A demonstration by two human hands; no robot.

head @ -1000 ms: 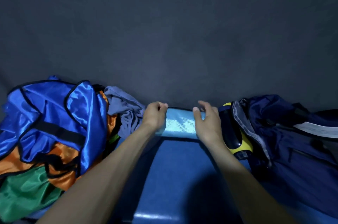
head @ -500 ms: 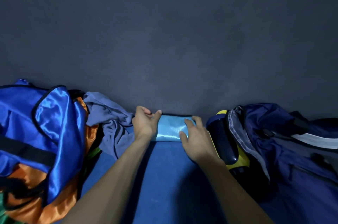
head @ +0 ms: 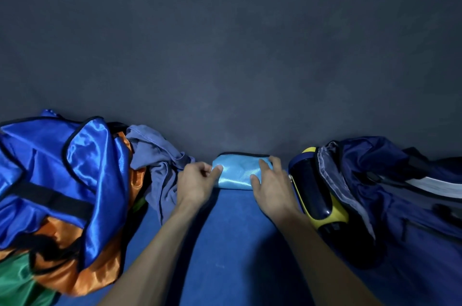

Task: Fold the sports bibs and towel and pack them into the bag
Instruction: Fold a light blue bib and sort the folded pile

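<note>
While pressed at the far edge of the blue mat [head: 225, 230], folded light-blue bib [head: 236, 172] between both hands; left hand [head: 197, 180] thumb touching its left end, fingers curled; right hand [head: 271, 185] flat on top, fingers relaxed; bib pile [head: 62, 180] left, navy bag [head: 400, 193] right.

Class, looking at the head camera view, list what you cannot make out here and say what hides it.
- Green bib: head view, cut off by the left and bottom edges, overlapped by the orange bib.
- Bag interior: dark; its right side leaves the frame.
- Light blue bib: both ends covered by the left hand and right hand.
- Yellow and black bottle: partly tucked under the bag's edge.
</note>
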